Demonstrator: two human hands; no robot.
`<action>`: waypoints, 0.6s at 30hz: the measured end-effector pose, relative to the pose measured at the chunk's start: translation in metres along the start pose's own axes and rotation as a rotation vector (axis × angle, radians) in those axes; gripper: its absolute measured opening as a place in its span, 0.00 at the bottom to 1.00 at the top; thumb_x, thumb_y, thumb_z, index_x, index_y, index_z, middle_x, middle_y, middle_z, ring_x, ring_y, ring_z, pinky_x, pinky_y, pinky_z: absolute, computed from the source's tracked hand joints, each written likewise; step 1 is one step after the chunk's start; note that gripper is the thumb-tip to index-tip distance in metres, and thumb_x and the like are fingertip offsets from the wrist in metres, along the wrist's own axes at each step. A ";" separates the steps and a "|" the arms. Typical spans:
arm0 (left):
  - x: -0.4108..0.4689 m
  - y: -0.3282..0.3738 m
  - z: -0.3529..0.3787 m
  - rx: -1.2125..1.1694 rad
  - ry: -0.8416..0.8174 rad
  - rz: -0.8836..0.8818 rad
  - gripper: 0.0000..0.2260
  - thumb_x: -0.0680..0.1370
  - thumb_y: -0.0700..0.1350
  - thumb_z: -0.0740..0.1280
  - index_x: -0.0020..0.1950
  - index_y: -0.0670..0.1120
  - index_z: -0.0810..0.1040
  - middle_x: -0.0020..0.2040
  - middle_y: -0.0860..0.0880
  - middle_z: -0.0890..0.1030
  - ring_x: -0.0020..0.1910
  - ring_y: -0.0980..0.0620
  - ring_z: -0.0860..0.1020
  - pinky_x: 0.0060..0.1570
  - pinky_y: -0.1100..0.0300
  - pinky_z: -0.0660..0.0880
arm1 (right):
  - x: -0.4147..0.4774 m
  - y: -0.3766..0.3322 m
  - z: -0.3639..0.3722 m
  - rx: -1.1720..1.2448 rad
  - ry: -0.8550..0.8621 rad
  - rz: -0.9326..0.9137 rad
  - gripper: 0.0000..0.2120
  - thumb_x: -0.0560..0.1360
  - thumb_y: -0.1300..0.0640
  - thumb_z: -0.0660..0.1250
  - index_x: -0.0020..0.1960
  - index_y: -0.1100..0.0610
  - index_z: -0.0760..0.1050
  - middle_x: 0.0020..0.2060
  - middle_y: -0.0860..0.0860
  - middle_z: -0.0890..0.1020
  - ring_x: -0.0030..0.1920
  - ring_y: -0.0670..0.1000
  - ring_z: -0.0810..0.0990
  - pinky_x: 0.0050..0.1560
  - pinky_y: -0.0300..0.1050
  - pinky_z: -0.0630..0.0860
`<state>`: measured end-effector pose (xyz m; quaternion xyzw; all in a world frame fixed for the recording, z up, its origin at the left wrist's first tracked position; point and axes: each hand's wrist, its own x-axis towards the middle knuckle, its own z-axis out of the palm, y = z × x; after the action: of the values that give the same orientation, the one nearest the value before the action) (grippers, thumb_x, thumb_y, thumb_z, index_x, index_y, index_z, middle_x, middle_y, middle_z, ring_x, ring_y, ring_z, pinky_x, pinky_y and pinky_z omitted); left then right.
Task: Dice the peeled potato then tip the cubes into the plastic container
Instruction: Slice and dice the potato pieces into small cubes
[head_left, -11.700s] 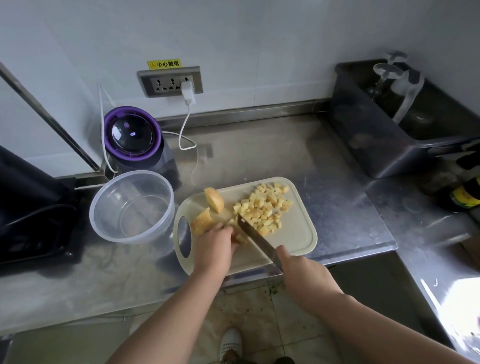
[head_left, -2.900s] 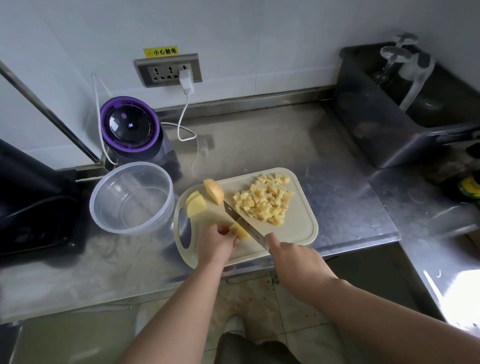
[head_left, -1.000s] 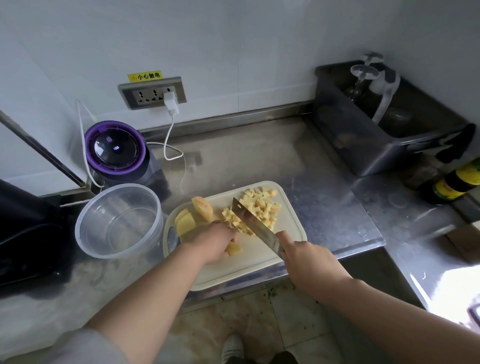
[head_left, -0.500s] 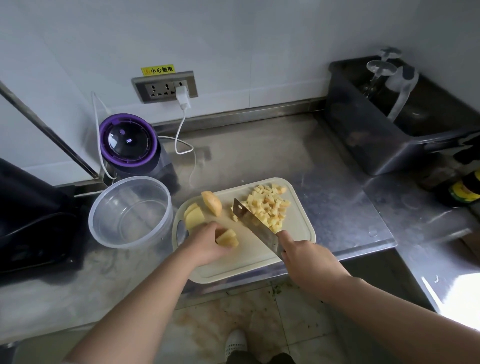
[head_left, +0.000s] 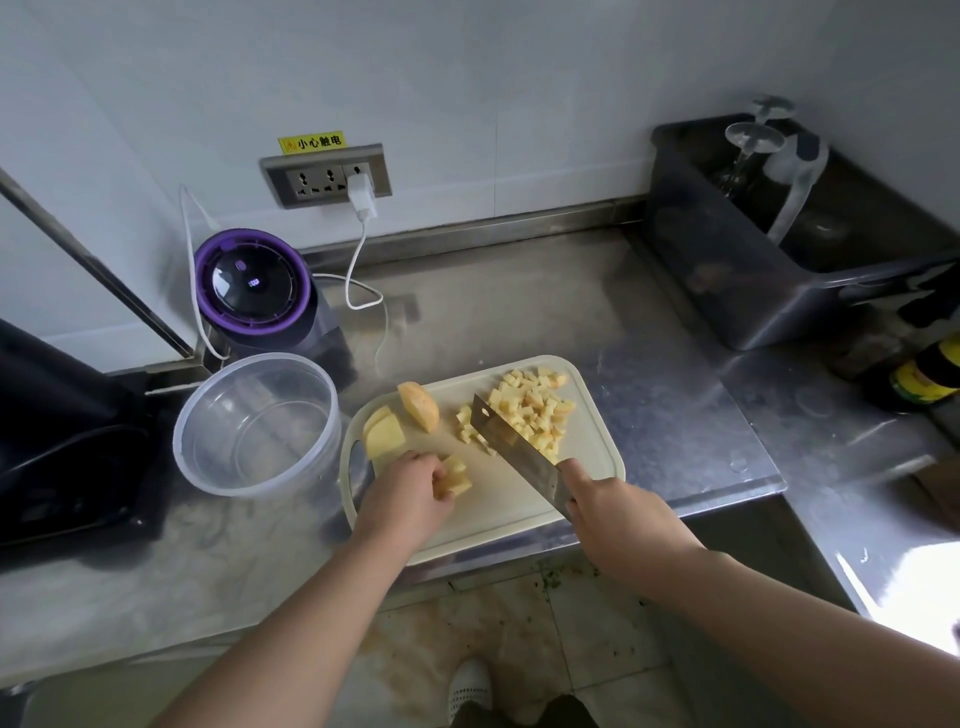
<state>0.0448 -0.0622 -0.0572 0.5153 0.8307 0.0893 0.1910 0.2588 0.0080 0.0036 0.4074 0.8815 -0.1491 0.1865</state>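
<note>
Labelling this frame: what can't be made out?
Head view:
potato piece: mostly under the left hand.
knife: handle hidden inside the right hand; blade covers some potato cubes.
bottle: cut off by the right edge, label unreadable.
purple appliance: display too small to read.

Bare steel desk lies open behind the cutting board, right up to the wall. To the left, a plastic container stands just beside the board, with a purple-lidded appliance behind it and a white cable looping over the desk. A black appliance blocks the far left. To the right, a dark bin walls the back corner, with a bottle near it. On the board, the knife gripped by the right hand slants across the middle against the cube pile. The left hand holds a potato chunk at the front left, with larger pieces behind it.
</note>
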 end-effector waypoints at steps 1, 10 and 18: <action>0.000 0.001 0.000 -0.015 0.011 -0.020 0.14 0.75 0.52 0.69 0.58 0.49 0.78 0.53 0.53 0.80 0.50 0.55 0.78 0.48 0.61 0.76 | 0.000 0.000 0.000 -0.004 -0.003 -0.003 0.23 0.80 0.63 0.58 0.71 0.53 0.53 0.46 0.51 0.78 0.37 0.52 0.80 0.37 0.45 0.79; -0.002 0.007 -0.009 -0.021 0.059 -0.058 0.10 0.75 0.51 0.69 0.54 0.50 0.77 0.48 0.54 0.80 0.42 0.57 0.74 0.38 0.65 0.67 | -0.002 0.000 -0.005 0.032 -0.012 0.000 0.22 0.81 0.60 0.58 0.71 0.53 0.53 0.46 0.52 0.78 0.32 0.49 0.76 0.33 0.41 0.75; -0.001 0.045 0.011 0.038 0.145 0.107 0.13 0.76 0.52 0.68 0.59 0.52 0.78 0.57 0.55 0.79 0.54 0.55 0.77 0.51 0.63 0.73 | -0.008 0.010 -0.007 0.087 0.011 0.046 0.18 0.82 0.61 0.56 0.68 0.51 0.55 0.46 0.53 0.81 0.39 0.52 0.83 0.39 0.46 0.82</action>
<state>0.0863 -0.0430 -0.0517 0.5546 0.8152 0.1207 0.1154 0.2696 0.0117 0.0124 0.4361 0.8656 -0.1807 0.1668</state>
